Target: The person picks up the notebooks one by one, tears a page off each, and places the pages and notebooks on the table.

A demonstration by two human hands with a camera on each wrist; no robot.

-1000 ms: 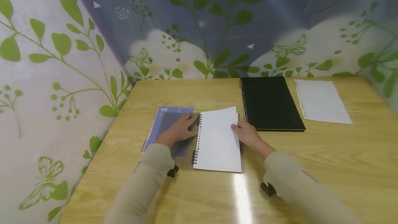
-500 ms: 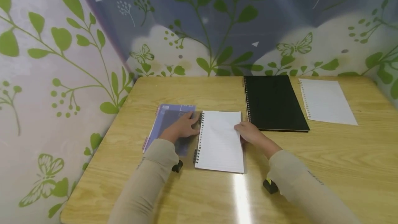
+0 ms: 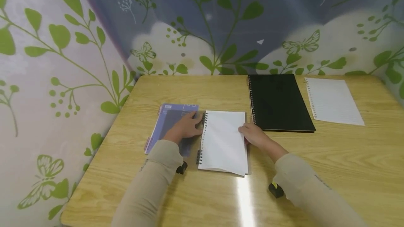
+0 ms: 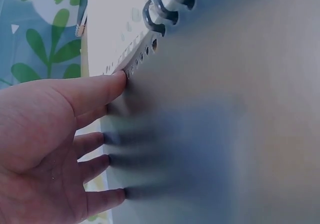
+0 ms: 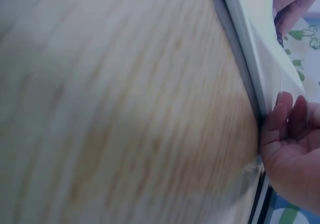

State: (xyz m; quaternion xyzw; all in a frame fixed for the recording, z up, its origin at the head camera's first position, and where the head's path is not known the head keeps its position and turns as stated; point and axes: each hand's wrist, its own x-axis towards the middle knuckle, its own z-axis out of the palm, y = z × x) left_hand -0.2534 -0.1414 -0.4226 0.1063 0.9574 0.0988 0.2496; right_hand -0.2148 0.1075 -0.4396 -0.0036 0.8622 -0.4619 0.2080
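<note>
The left hand (image 3: 184, 129) is lying flat, fingers straight and spread, pressing down the folded-back purple cover (image 3: 170, 123) of the open spiral notebook (image 3: 222, 142), fingertips close to the wire binding (image 3: 202, 136). The right hand (image 3: 254, 135) is resting at the right edge of the lined top page (image 3: 224, 139), its fingertips curling against the sheet edge; the right wrist view is showing that edge lifting slightly, though whether the sheet is truly pinched I cannot tell. The notebook is lying near the left middle of the wooden table (image 3: 331, 157), just beside a closed black spiral notebook (image 3: 279, 102). Judging by this, the step in hand is freeing or turning the top page while the other hand is steadying the book; the next move is calling for a firm hold on one sheet alone. Beyond the black book, a loose lined sheet (image 3: 332, 101) is lying flat. No containers are showing.
</note>
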